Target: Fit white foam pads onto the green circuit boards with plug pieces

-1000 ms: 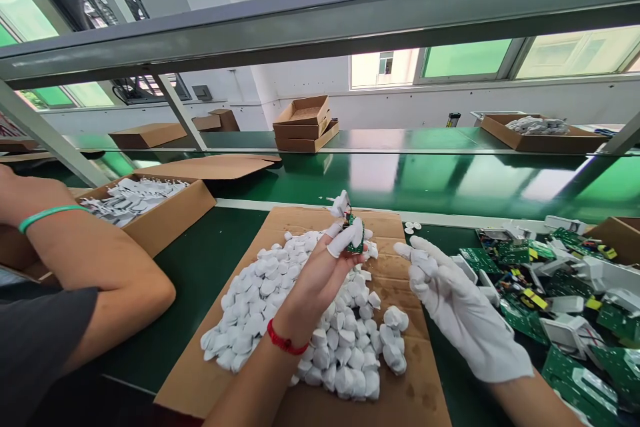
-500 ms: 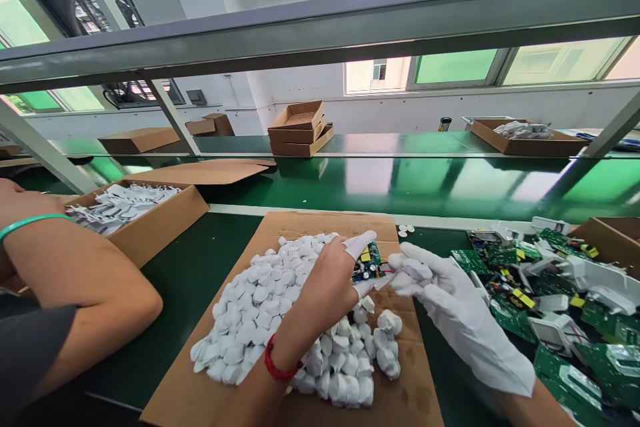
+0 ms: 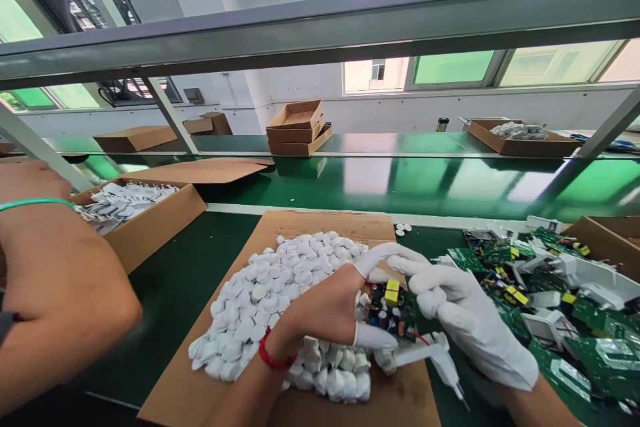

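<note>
My left hand, bare with white covers on the thumb and forefinger, grips a green circuit board carrying a yellow block and dark parts. A thin red wire links the board to a white plastic piece hanging at its lower right. My right hand, in a white glove, is curled just right of the board, its forefinger meeting my left fingertip. Something white and lumpy at its bent fingers cannot be told from the glove. Below lies a heap of small white rounded pieces on a cardboard sheet.
Circuit boards with white housings are piled at right. Beside the pile stands a cardboard box. Another person's arm reaches in at left, near a box of white parts. Stacked cardboard trays stand on the back ledge.
The board has come lower and closer, and the white plastic piece now shows hanging from it. My right fingers have moved over to my left fingertip. The other person's arm has shifted.
</note>
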`<state>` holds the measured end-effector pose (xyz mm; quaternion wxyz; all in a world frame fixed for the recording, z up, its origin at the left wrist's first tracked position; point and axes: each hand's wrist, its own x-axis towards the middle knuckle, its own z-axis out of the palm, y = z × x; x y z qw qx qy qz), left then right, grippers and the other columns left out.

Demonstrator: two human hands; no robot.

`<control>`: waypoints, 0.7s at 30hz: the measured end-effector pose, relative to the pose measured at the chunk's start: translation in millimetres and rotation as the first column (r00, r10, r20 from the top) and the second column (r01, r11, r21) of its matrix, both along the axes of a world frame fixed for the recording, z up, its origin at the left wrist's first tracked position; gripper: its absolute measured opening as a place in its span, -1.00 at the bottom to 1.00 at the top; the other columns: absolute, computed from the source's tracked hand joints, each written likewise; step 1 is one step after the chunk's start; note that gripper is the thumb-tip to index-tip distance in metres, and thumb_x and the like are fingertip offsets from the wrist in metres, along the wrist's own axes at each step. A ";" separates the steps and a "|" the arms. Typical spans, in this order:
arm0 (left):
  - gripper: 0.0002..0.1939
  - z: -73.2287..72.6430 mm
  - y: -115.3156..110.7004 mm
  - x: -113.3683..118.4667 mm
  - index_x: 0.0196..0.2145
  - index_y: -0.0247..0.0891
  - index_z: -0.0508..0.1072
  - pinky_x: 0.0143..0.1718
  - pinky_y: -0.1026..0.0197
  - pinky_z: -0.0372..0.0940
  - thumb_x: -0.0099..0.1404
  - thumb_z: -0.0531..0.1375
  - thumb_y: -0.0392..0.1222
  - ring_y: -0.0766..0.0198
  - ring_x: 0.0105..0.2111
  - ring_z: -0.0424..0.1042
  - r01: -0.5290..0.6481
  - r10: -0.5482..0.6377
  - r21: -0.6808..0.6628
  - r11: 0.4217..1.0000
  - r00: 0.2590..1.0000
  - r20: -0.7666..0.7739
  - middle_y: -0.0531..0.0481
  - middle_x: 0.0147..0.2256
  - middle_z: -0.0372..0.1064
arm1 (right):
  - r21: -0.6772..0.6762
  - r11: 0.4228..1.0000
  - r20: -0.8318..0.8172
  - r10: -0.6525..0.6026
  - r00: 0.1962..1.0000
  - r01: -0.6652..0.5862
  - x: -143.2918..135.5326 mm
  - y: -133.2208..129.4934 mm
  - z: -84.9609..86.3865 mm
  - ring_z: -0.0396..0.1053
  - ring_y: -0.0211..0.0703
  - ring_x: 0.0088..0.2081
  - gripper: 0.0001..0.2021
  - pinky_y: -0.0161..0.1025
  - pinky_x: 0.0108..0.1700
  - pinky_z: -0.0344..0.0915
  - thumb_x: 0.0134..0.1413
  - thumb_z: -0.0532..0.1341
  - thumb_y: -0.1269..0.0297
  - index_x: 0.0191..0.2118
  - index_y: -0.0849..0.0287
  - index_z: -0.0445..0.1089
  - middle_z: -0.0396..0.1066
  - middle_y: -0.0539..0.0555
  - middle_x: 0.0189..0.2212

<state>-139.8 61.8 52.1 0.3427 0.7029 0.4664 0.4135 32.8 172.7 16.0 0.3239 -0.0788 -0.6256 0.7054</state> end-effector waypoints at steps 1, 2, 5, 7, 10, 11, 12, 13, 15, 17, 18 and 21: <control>-0.14 0.0 0.4 0.2 0.25 -0.17 0.06 -0.02 0.16 0.25 0.05 0.33 -0.29 0.04 -0.04 0.37 0.047 -0.047 0.000 0.999 0.998 0.044 -0.15 -0.05 0.39 | 0.043 0.999 0.016 0.029 0.999 -0.029 -0.6 -1.1 1.1 0.23 0.19 0.15 -0.73 0.14 0.15 0.11 -0.17 0.36 -0.06 -0.39 0.01 0.57 0.55 0.15 -0.24; -0.13 -0.5 1.0 0.1 0.26 -0.17 0.05 -0.01 0.16 0.25 0.04 0.33 -0.28 0.02 0.00 0.35 0.087 -0.087 -0.001 0.996 0.993 0.080 -0.17 -0.01 0.37 | 0.069 0.996 0.034 0.049 0.998 -0.051 -1.4 -2.2 1.7 0.24 0.22 0.13 -0.71 0.16 0.14 0.12 -0.17 0.35 -0.08 -0.40 0.02 0.58 0.53 0.16 -0.16; -0.06 -4.5 2.0 -1.0 0.26 -0.20 0.06 0.06 0.10 0.19 -0.02 0.39 -0.20 -0.07 0.11 0.25 0.150 -0.148 -0.005 0.989 0.979 0.138 -0.23 0.09 0.28 | 0.068 0.992 0.050 0.105 0.993 -0.108 -3.8 -5.7 1.4 0.33 0.20 0.05 -0.70 0.10 0.05 0.24 -0.14 0.32 -0.08 -0.38 0.01 0.59 0.44 0.15 0.00; 0.04 -8.0 1.4 -1.6 0.28 -0.22 0.00 0.12 0.07 0.13 -0.06 0.42 -0.14 -0.10 0.15 0.19 0.166 -0.159 -0.027 0.986 0.969 0.187 -0.27 0.09 0.28 | 0.071 0.988 0.035 0.138 0.990 -0.140 -4.4 -8.5 -0.2 0.34 0.16 0.04 -0.71 0.05 0.03 0.26 -0.10 0.31 -0.07 -0.32 -0.01 0.59 0.43 0.14 0.01; 0.17 -12.0 -1.3 -0.5 0.32 -0.19 -0.20 0.10 0.02 0.17 -0.06 0.43 -0.13 -0.07 0.09 0.28 0.206 -0.164 -0.103 0.973 0.934 0.318 -0.28 0.02 0.36 | 0.029 0.994 -0.034 0.104 0.994 -0.103 -3.4 -12.9 -1.7 0.39 0.10 0.01 -0.66 0.02 0.03 0.29 -0.07 0.31 -0.03 -0.12 -0.15 0.51 0.46 0.10 -0.01; 0.17 -12.9 -2.1 0.5 0.32 -0.18 -0.24 0.08 0.01 0.19 -0.04 0.42 -0.13 -0.06 0.07 0.32 0.211 -0.155 -0.120 0.970 0.919 0.362 -0.28 0.02 0.36 | 0.024 0.996 -0.059 0.087 0.995 -0.085 -2.6 -14.1 -1.4 0.42 0.08 -0.02 -0.68 0.01 0.00 0.31 -0.05 0.31 -0.01 -0.10 -0.19 0.49 0.47 0.08 -0.03; 0.16 -13.8 -2.7 1.7 0.32 -0.17 -0.24 0.06 0.01 0.21 -0.02 0.41 -0.13 -0.05 0.05 0.33 0.211 -0.142 -0.131 0.969 0.904 0.403 -0.28 0.03 0.35 | 0.040 0.997 -0.077 0.073 0.994 -0.070 -1.5 -14.9 -0.4 0.44 0.07 -0.04 -0.72 0.01 -0.01 0.33 -0.01 0.30 0.02 -0.12 -0.22 0.50 0.49 0.07 -0.05; 0.14 -14.7 -3.0 3.0 0.32 -0.17 -0.24 0.06 0.01 0.21 -0.02 0.41 -0.14 -0.05 0.06 0.33 0.215 -0.136 -0.135 0.967 0.887 0.440 -0.29 0.05 0.33 | 0.081 0.995 -0.088 0.065 0.994 -0.058 -0.3 -15.4 1.1 0.44 0.07 -0.04 -0.77 0.01 -0.01 0.33 0.03 0.27 0.04 -0.15 -0.22 0.51 0.51 0.06 -0.07; 0.13 -16.8 -2.7 5.7 0.32 -0.16 -0.21 0.07 0.00 0.19 -0.02 0.41 -0.12 -0.04 0.07 0.32 0.235 -0.134 -0.136 0.962 0.846 0.517 -0.29 0.05 0.32 | 0.211 0.975 -0.071 0.083 0.994 -0.066 2.2 -15.1 4.9 0.40 0.09 0.01 -0.75 0.01 0.04 0.29 0.09 0.20 0.01 -0.14 -0.16 0.52 0.51 0.09 -0.08; 0.15 -19.1 -1.7 7.9 0.31 -0.17 -0.23 0.06 0.00 0.20 -0.03 0.42 -0.09 -0.04 0.05 0.34 0.289 -0.152 -0.145 0.946 0.793 0.590 -0.29 0.02 0.37 | 0.301 0.951 -0.028 0.085 0.996 -0.073 4.4 -14.1 7.8 0.36 0.11 0.05 -0.66 0.00 0.08 0.26 0.06 0.22 -0.02 -0.04 -0.14 0.47 0.49 0.09 -0.06; 0.17 -20.0 -1.2 8.8 0.31 -0.17 -0.25 0.05 0.00 0.20 -0.04 0.42 -0.07 -0.05 0.05 0.34 0.316 -0.162 -0.147 0.937 0.766 0.622 -0.29 -0.01 0.39 | 0.332 0.940 -0.006 0.082 0.997 -0.075 5.2 -13.6 8.5 0.36 0.11 0.05 -0.64 -0.02 0.07 0.28 0.03 0.25 -0.01 -0.02 -0.15 0.45 0.48 0.08 -0.03; 0.16 -21.5 0.9 11.0 0.31 -0.18 -0.23 0.04 0.01 0.21 -0.03 0.41 -0.02 -0.05 0.05 0.34 0.385 -0.196 -0.133 0.913 0.702 0.685 -0.29 -0.03 0.41 | 0.408 0.911 0.001 0.067 0.998 -0.062 8.0 -13.6 7.5 0.40 0.11 0.00 -0.58 -0.04 0.04 0.31 -0.07 0.36 0.09 -0.01 -0.22 0.43 0.46 0.04 -0.01</control>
